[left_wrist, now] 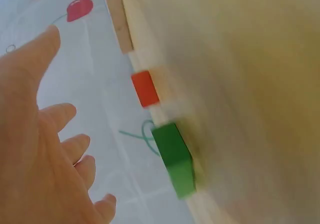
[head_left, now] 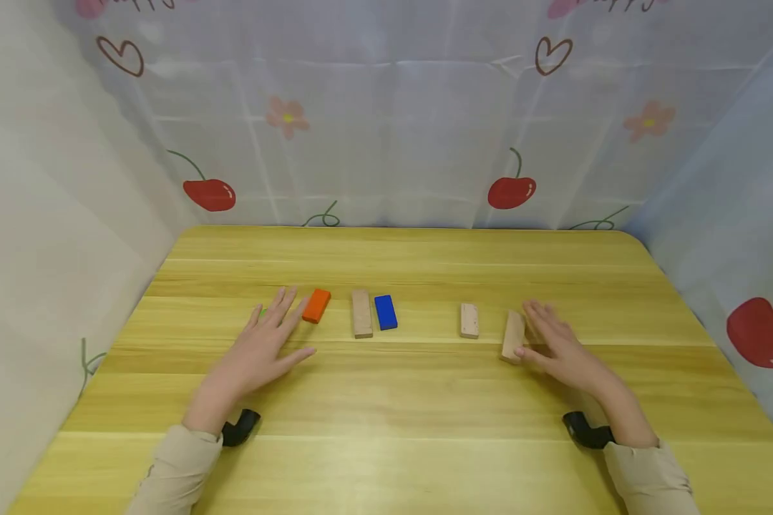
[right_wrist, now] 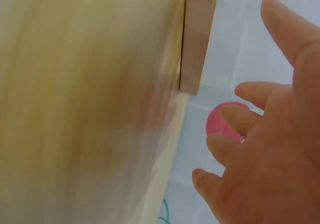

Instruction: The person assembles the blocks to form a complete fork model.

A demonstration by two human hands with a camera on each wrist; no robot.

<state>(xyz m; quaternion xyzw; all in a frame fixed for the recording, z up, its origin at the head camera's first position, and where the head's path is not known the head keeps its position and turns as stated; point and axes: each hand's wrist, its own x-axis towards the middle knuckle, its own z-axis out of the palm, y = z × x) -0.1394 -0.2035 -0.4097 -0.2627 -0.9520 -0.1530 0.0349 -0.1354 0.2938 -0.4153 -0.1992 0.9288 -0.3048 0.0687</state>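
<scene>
In the head view my left hand (head_left: 258, 357) is spread with its fingers extended and holds nothing. It overlaps a green block (left_wrist: 173, 159), mostly hidden there but plain in the left wrist view. Just right of its fingertips lies an orange-red block (head_left: 316, 306). My right hand (head_left: 563, 350), also spread and holding nothing, hovers beside a long plain wooden block (head_left: 513, 336); its thumb overlaps that block's near end. Between the hands lie another long wooden block (head_left: 362, 313), a blue block (head_left: 386, 312) and a shorter wooden block (head_left: 469, 320).
The blocks lie in a loose row across the wood-grain table (head_left: 386, 443). A pale curtain (head_left: 386, 129) printed with cherries, hearts and flowers stands behind the far edge, with similar sheets along both sides. A black strap piece (head_left: 241, 428) shows at each wrist.
</scene>
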